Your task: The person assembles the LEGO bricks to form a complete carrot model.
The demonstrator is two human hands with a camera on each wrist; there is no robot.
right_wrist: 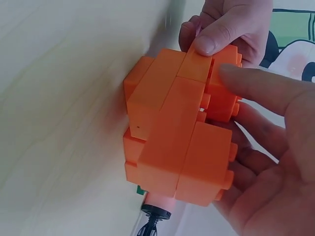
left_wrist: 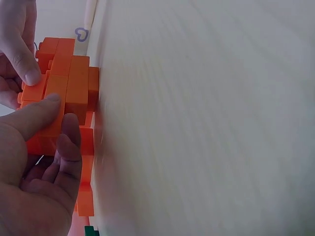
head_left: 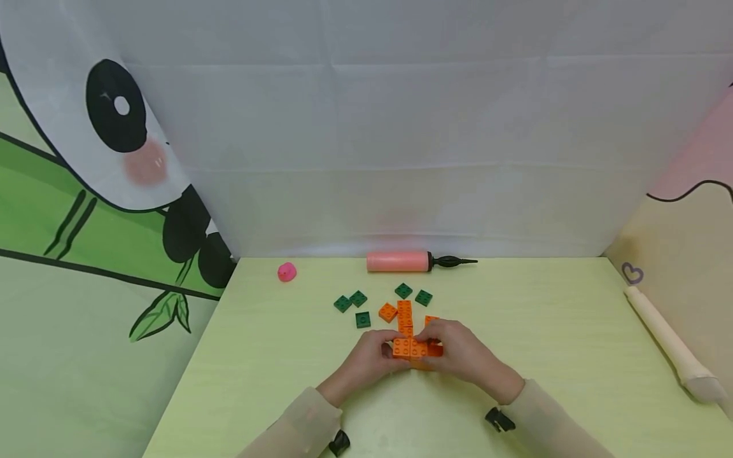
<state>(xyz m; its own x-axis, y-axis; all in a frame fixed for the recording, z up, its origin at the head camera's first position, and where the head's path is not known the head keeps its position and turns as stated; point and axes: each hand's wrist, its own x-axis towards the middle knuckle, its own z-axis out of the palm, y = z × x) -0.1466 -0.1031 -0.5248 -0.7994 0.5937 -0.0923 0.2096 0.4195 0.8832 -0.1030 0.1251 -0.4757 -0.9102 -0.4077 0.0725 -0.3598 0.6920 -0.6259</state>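
Note:
An orange assembly of stacked toy building bricks (head_left: pixel 402 348) is between both hands close over the table. My left hand (head_left: pixel 369 357) grips its left end, thumb pressed on a brick's side and fingers curled beneath, as the left wrist view shows. From the other side my right hand (head_left: pixel 460 353) pinches an upper orange brick (right_wrist: pixel 221 93); its thumb or finger lies flat on that brick in the right wrist view. Stepped layers show, with studs facing up. Behind the assembly runs a row of orange bricks (head_left: pixel 404 310), partly covered by the hands.
Several green bricks (head_left: pixel 363 319) and an orange brick (head_left: pixel 387 312) lie loose beyond the hands. A pink hand pump (head_left: pixel 397 261) with a black nozzle rests by the back wall, a small pink object (head_left: pixel 287 271) to its left. Printed cloth (head_left: pixel 401 127) surrounds the table (head_left: pixel 544 318).

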